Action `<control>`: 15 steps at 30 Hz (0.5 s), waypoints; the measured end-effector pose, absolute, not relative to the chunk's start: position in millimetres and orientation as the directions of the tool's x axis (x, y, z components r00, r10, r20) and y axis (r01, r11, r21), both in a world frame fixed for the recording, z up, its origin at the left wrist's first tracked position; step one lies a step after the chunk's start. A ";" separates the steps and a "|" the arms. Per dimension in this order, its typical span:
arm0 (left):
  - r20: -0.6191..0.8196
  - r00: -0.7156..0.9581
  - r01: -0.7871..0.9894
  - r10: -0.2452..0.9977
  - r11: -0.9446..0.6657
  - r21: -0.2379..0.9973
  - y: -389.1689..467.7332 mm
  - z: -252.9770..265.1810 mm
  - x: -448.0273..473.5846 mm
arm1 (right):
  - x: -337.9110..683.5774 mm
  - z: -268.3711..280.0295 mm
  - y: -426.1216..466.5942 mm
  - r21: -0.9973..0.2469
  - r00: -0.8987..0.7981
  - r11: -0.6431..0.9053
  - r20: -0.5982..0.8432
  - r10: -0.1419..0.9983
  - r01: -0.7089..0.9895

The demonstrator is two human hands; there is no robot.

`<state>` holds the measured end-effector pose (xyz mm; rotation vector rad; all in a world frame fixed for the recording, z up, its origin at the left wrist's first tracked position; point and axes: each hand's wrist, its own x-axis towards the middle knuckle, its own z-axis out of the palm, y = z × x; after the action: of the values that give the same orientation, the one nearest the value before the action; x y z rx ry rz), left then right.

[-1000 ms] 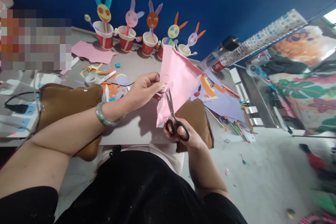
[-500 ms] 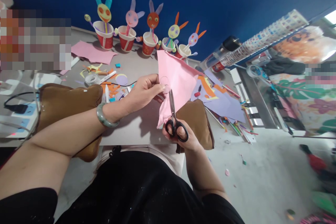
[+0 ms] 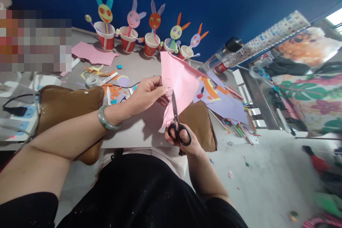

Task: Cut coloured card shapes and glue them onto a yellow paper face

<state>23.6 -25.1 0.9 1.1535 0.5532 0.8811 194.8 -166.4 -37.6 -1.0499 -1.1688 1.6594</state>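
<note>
A sheet of pink paper point(image 3: 183, 74) hangs above the table, pinched at its left edge between the thumb and fingers of my left hand point(image 3: 152, 91). Two small circles are drawn on it beside my thumb. My right hand point(image 3: 188, 139) is closed around the black handles of a pair of scissors point(image 3: 175, 112), with a thumb and finger through the loops. The scissor blades point up and lie against the paper just right of the lower circle. Below, the paper's lower left part is crumpled and hangs close to my right fingers.
Several paper cups point(image 3: 152, 45) with rabbit-faced spoons stand along the blue wall. Paper scraps point(image 3: 114, 91) and a tape roll point(image 3: 93, 80) lie left; purple paper point(image 3: 227, 108) and pencils lie right. Brown cushions point(image 3: 69, 103) flank me at the table's edge. A long cup stack point(image 3: 264, 41) leans rightward.
The scissor blades have shifted slightly left and look closer together. My left hand and the pink paper stay nearly in place.
</note>
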 end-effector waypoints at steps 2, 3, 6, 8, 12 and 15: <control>0.064 0.559 -0.312 0.826 0.138 0.940 -25.7 0.7 23.9 | 193.9 -37.7 -167.8 -0.961 -0.303 -0.222 -0.166 0.938 -0.162; 0.069 0.560 -0.317 0.826 0.136 0.939 -25.9 0.5 24.0 | 193.3 -37.7 -168.3 -0.960 -0.306 -0.225 -0.167 0.937 -0.167; 0.083 0.564 -0.327 0.821 0.130 0.936 -26.0 -0.3 24.2 | 191.5 -37.1 -169.2 -0.952 -0.325 -0.234 -0.162 0.932 -0.196; 0.084 0.565 -0.320 0.821 0.125 0.939 -26.0 -0.8 24.2 | 190.8 -36.2 -169.6 -0.950 -0.333 -0.230 -0.151 0.931 -0.212; 0.081 0.561 -0.304 0.824 0.114 0.946 -26.0 -1.7 24.2 | 190.8 -33.0 -170.4 -0.954 -0.326 -0.232 -0.162 0.932 -0.191; 0.101 0.561 -0.309 0.821 0.094 0.946 -25.8 -2.5 23.9 | 191.0 -30.6 -170.2 -0.959 -0.309 -0.235 -0.177 0.935 -0.161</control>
<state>23.9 -25.8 -2.5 1.1998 0.5300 0.8985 191.0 -170.2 -30.6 -1.0550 -1.1600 1.6719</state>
